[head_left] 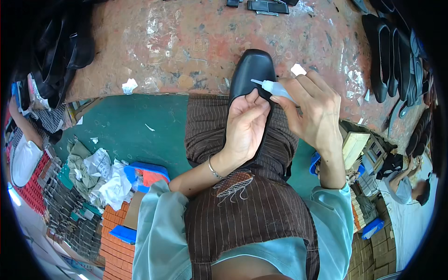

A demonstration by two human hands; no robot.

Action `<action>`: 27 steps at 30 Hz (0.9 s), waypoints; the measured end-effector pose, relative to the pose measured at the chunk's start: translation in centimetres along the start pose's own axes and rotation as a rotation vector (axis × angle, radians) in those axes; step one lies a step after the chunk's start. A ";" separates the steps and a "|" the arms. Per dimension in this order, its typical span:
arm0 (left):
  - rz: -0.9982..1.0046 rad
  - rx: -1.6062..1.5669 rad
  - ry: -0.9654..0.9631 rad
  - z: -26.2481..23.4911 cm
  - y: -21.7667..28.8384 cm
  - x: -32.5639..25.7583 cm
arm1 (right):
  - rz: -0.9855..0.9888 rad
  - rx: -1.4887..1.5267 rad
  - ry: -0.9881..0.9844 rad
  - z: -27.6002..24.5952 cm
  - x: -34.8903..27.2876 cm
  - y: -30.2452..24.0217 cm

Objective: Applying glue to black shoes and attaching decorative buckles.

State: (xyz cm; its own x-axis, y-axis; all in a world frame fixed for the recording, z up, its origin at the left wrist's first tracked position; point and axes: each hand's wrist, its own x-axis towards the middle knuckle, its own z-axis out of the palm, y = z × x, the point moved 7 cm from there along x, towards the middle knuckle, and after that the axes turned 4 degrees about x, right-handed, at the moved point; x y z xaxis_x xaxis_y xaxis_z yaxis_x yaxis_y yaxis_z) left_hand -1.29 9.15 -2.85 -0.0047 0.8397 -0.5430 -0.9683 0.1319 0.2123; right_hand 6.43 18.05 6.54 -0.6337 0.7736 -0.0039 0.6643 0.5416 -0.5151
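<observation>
A black square-toed shoe (252,65) lies over my lap, its toe resting on the edge of the worn reddish table. My left hand (247,123) reaches palm up into the shoe's opening and grips it there; the fingertips are partly hidden under the upper. In my right hand (312,105) is a small white squeeze bottle (278,88) with a thin nozzle, pinched between thumb and fingers. The nozzle tip points left, just above the shoe's upper near the opening's edge; I cannot tell whether it touches.
Black shoes (60,56) crowd the table's left side, and more black shoes (385,56) line its right. Black straps (268,6) lie at the far edge. White scraps (129,86) dot the worn table (186,46). Blue bins (149,170) stand on the floor; other people work at both sides.
</observation>
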 end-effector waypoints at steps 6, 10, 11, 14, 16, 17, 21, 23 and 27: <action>0.004 0.025 -0.005 0.4 0.1 0.2 | -0.001 -0.009 -0.003 -0.2 -0.1 0.0; 0.000 0.021 0.030 -0.1 -0.1 0.1 | 0.019 -0.004 0.004 -0.4 -0.4 0.2; -0.001 0.020 0.030 -0.1 -0.1 0.0 | 0.020 -0.004 0.003 -0.4 -0.5 0.3; -0.011 0.034 0.074 -0.5 -0.2 0.0 | 0.028 -0.004 0.002 -0.5 -0.9 0.6; -0.002 -0.021 0.020 -0.5 -0.2 0.0 | 0.054 0.004 0.004 -0.5 -1.0 0.9; -0.001 -0.020 0.021 -0.4 -0.1 0.0 | 0.053 0.005 0.004 -0.5 -1.0 1.1; 0.001 -0.010 0.059 -0.8 -0.1 0.0 | 0.068 0.176 0.101 -1.1 -1.6 3.2; 0.009 -0.048 0.004 -0.3 -0.1 0.0 | 0.225 0.387 0.283 -2.0 -2.6 6.0; -0.002 -0.015 0.098 -0.1 0.0 -0.1 | 0.354 0.418 0.643 -2.7 -4.5 12.8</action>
State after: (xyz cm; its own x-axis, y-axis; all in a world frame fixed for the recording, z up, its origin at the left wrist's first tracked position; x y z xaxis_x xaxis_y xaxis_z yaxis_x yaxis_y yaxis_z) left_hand -1.31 8.98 -2.84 -0.0266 0.7841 -0.6201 -0.9719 0.1249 0.1997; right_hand 18.83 22.36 2.27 0.0171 0.9799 0.1987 0.5000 0.1637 -0.8504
